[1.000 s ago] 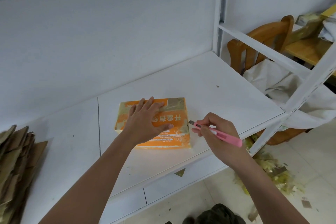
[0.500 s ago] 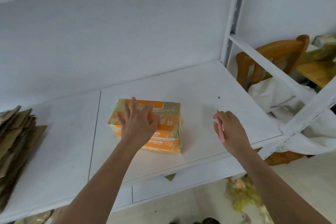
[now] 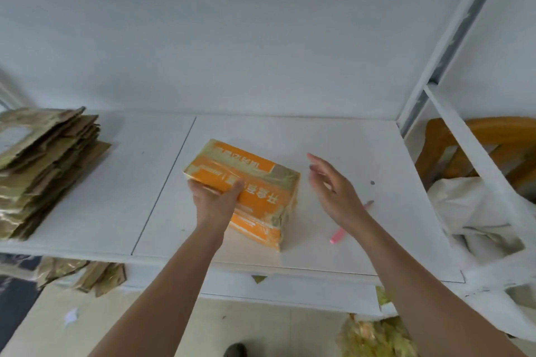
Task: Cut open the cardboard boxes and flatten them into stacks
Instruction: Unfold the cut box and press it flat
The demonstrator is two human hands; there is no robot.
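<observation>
Left hand [image 3: 213, 200], grip closed on the near-left corner of the orange cardboard box [image 3: 246, 191], thumb lying on the top face and the remaining fingers hidden beneath or behind the edge. Right hand [image 3: 333, 188], grip slack and holding nothing, fingers extended and slightly spread, raised just to the right of the box and apart from it. Box: closed, contents not visible; rectangular, orange with white printing, wrapped along its edges and far-right corner in glossy brownish-yellow packing tape, wrinkled at the near-right end; it sits skewed on the white surface [image 3: 333, 246], roughly at its middle, with the near-left corner in the left hand. Writing: large white Chinese characters on the top face, appearing upside down from this view and partly covered by tape, with smaller white lines on the far side panel and near the front edge; none can be read with certainty. Pink utility knife [image 3: 338, 236], lying on the surface to the right of the box, its middle hidden behind the right forearm. Stack of flattened brown cardboard [image 3: 49, 165], piled at the left end of the surface, well apart from the box. Wooden chair [image 3: 441, 151] with white cloth [image 3: 470, 206], beyond the white shelf frame [image 3: 464, 136] at the right.
</observation>
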